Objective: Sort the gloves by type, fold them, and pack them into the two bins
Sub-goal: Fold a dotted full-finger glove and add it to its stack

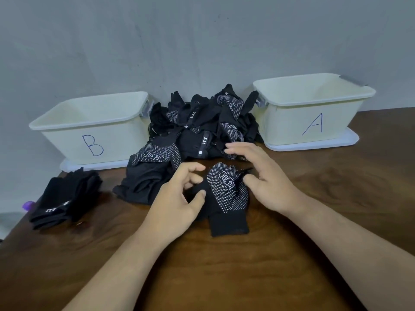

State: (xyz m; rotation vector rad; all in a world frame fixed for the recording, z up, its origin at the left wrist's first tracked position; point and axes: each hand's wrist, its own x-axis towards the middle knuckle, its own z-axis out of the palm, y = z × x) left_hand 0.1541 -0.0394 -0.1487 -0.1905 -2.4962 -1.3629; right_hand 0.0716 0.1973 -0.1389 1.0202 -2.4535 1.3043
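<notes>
Black dotted glove (224, 191) is pinched at 9 o'clock by left hand (177, 203); right hand (265, 176), fingers spread, is pressed on it at 3 o'clock.

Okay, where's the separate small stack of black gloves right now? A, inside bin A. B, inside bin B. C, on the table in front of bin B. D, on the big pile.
C: the small stack lies on the table in front of bin B.

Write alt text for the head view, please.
A left hand pinches, and a right hand touches, a black knit glove with white dots on a brown wooden table. Behind it lie a pile of black gloves, cream plastic bin B and matching bin A.
</notes>
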